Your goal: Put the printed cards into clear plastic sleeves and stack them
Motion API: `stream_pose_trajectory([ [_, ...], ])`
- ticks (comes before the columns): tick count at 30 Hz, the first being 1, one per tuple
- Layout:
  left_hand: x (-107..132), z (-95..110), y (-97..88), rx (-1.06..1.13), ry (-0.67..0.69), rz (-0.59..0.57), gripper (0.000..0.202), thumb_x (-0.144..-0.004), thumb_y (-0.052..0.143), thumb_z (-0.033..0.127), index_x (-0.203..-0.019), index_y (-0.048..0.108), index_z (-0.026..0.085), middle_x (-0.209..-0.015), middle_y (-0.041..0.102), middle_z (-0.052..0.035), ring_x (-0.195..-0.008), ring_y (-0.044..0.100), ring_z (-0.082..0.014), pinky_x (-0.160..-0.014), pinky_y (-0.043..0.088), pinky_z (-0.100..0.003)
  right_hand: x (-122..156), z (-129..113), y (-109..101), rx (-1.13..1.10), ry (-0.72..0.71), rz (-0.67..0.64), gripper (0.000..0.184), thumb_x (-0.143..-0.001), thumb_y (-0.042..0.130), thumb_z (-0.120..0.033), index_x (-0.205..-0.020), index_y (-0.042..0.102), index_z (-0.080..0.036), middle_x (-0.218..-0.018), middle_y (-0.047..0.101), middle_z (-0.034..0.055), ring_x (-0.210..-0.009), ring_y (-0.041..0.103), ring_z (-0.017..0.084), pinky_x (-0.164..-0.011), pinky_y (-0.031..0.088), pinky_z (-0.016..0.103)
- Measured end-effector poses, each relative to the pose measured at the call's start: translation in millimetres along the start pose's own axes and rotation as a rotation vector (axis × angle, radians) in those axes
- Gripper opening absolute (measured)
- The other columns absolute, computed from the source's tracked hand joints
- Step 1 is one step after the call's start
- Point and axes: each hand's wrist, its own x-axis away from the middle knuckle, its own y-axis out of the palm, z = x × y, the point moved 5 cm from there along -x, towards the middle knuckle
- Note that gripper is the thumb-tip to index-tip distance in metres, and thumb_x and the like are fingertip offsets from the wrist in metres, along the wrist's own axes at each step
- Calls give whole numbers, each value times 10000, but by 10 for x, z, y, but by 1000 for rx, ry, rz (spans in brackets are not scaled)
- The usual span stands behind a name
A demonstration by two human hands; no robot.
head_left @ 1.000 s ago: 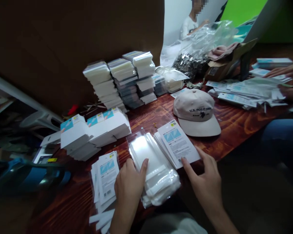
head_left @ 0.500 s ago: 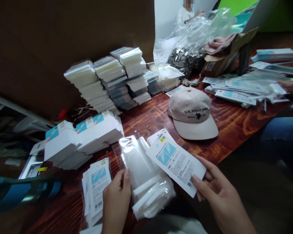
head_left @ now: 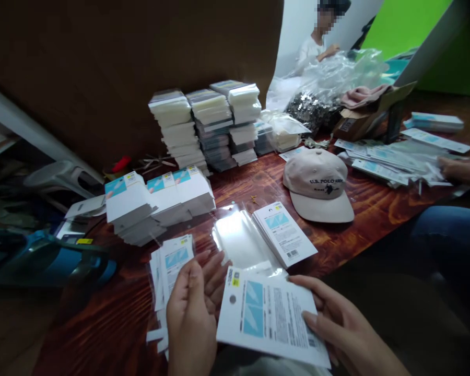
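Note:
My right hand (head_left: 342, 326) grips a white printed card (head_left: 270, 316) with blue squares by its right edge, held flat in front of me. My left hand (head_left: 194, 310) is raised at the card's left end, fingers curled behind it; a clear plastic sleeve seems pinched there, partly hidden. Beyond the card lie a pile of clear sleeves (head_left: 238, 240) and a small stack of the same cards (head_left: 284, 235) on the wooden table (head_left: 376, 209). A pile of sleeved cards (head_left: 172, 266) sits by my left hand.
White card stacks (head_left: 156, 201) and tall wrapped bundles (head_left: 207, 128) stand at the back. A beige cap (head_left: 317, 183) rests mid-table. Another person's hand (head_left: 462, 169) works over loose packets (head_left: 395, 156) at right. A seated person (head_left: 317, 44), plastic bags and a cardboard box (head_left: 364, 112) are beyond.
My right hand lifted a card off the stack and brought it toward me. My left hand left the sleeve pile and rose to the card's left end.

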Motion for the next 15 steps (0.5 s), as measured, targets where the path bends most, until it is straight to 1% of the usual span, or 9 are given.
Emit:
stream_pose_trajectory([
  [2,50,-12,-52,48,-36,9,326,-812,666,406,-1053,596,197,-981,759,-102,-859,731,-236,-666,591,-291,-42,-43,89,58,-70,75,478,-746,762,-388,-1183,618,-258,-811,686,12,-539,567,101,-423,379,170],
  [3,71,-18,-77,56,-47,6,343,-798,683,402,-1052,600,188,-961,762,-102,-838,734,-233,-641,587,-272,-55,-73,128,77,-105,120,485,-748,761,-397,-1187,612,-255,-774,672,0,-498,521,82,-395,334,156],
  [5,97,-20,-123,68,-59,-12,384,-771,713,407,-1058,607,176,-947,763,-97,-826,734,-229,-629,585,-251,-55,-133,189,115,-156,187,506,-749,759,-415,-1200,603,-248,-747,657,-7,-470,482,76,-383,315,157],
  [6,99,-12,-146,83,-61,-19,394,-766,719,412,-1063,609,176,-956,763,-93,-837,734,-228,-645,588,-252,-44,-157,206,134,-165,198,516,-746,759,-420,-1206,602,-245,-768,664,1,-477,492,85,-390,336,169],
  [8,78,23,-199,141,-67,-14,375,-777,710,416,-1055,610,185,-980,763,-94,-867,732,-231,-686,597,-270,-10,-177,203,176,-135,172,523,-734,766,-414,-1207,615,-248,-856,693,34,-535,563,128,-427,407,207],
  [11,11,113,-270,215,-68,0,299,-802,693,364,-1023,612,179,-1006,761,-117,-895,732,-240,-723,606,-303,44,-176,138,206,-38,69,491,-732,766,-385,-1191,645,-260,-953,718,71,-738,667,227,-584,522,296],
  [13,-25,153,-287,229,-89,-15,276,-805,689,328,-1004,616,152,-992,760,-147,-899,732,-255,-758,606,-332,55,-197,106,207,-17,27,466,-750,752,-369,-1193,649,-271,-974,723,75,-837,677,258,-675,540,335],
  [15,-41,161,-282,238,-115,-30,264,-806,682,312,-984,619,128,-974,759,-174,-920,727,-273,-816,595,-369,38,-243,103,201,-42,54,453,-753,749,-360,-1188,652,-282,-988,724,70,-871,675,263,-702,542,337],
])
